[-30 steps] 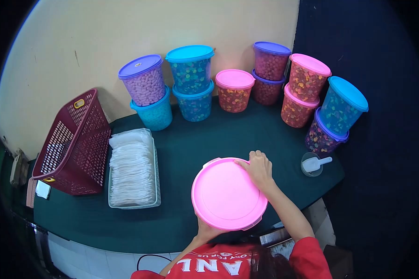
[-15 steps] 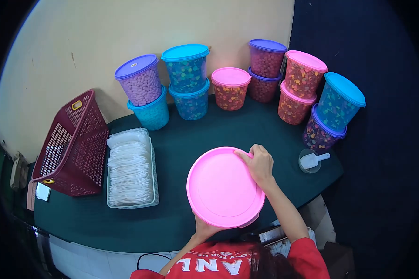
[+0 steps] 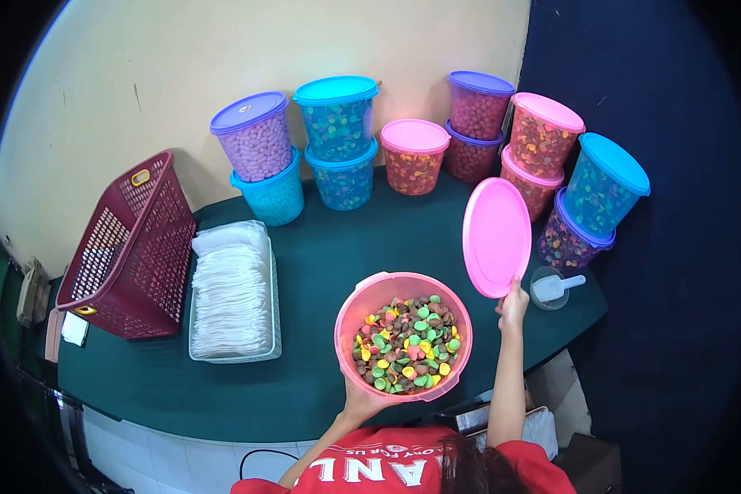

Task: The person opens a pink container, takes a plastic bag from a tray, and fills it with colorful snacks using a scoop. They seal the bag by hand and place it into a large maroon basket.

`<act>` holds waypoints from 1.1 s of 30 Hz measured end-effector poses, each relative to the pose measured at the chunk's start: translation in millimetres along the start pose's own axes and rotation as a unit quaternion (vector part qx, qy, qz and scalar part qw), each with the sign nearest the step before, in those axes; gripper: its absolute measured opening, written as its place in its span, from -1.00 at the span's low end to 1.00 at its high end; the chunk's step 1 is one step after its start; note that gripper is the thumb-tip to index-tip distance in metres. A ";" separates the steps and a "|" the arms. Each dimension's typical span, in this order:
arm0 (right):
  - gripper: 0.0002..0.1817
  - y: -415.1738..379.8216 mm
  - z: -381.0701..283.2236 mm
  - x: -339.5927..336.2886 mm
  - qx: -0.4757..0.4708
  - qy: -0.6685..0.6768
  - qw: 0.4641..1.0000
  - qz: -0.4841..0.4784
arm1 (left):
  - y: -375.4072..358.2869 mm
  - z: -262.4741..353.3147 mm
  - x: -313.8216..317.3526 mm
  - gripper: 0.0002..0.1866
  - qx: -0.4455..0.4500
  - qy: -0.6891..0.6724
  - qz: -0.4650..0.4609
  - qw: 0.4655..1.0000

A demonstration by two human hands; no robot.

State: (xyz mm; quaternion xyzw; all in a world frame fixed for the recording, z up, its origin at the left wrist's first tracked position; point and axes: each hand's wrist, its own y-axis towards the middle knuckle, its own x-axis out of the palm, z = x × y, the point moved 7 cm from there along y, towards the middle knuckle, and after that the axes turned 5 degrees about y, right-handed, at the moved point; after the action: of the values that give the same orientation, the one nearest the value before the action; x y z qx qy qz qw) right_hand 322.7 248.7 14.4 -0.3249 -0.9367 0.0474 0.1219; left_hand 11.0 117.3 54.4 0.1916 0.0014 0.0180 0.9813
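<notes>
My left hand (image 3: pixel 364 402) grips the lower left side of a round pink tub (image 3: pixel 362 309) near the table's front edge. The tub is uncovered, and small snack pieces (image 3: pixel 409 346) in green, yellow, red and brown show inside it. Off to the right, my right hand (image 3: pixel 513 308) pinches the bottom edge of a pink lid (image 3: pixel 497 239). The lid is tilted up and apart from the tub. Most of my left fingers are hidden under the tub.
Lidded tubs of coloured pieces, such as the purple-lidded one (image 3: pixel 259 150), stand along the back. At left are a maroon basket (image 3: pixel 152 263) and a tray (image 3: pixel 275 329) of white packets (image 3: pixel 232 292). A white scoop (image 3: pixel 556 286) rests in a clear bowl (image 3: pixel 549 305) at right.
The pink lid has come off the tub, carried up and to the right by my right hand. The tub's contents are now exposed. My left hand stays at the tub.
</notes>
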 end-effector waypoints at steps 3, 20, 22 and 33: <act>-0.48 20.4 59.9 -28.8 0.079 -0.014 0.996 0.046 | -3.7 -10.6 0.9 0.05 -0.019 0.004 -0.029 0.999; -0.51 6.7 99.7 -40.1 0.066 -0.242 0.967 0.035 | -9.1 -28.4 -3.4 0.06 -0.050 0.054 -0.030 0.997; -0.50 10.1 104.5 -40.9 0.071 -0.251 0.965 0.020 | -8.7 -25.5 -4.1 0.06 -0.044 0.059 -0.024 0.997; -0.49 -24.9 47.1 -35.4 -0.043 -0.502 0.862 -0.054 | -24.5 -32.6 -37.8 0.11 0.025 0.027 0.049 0.998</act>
State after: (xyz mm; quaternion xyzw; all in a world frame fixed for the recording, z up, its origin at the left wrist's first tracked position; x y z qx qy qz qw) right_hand 322.6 206.8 -33.9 -0.2107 -0.8884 0.1571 -0.3763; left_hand -26.2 105.5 14.8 0.2150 0.0185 0.0711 0.9739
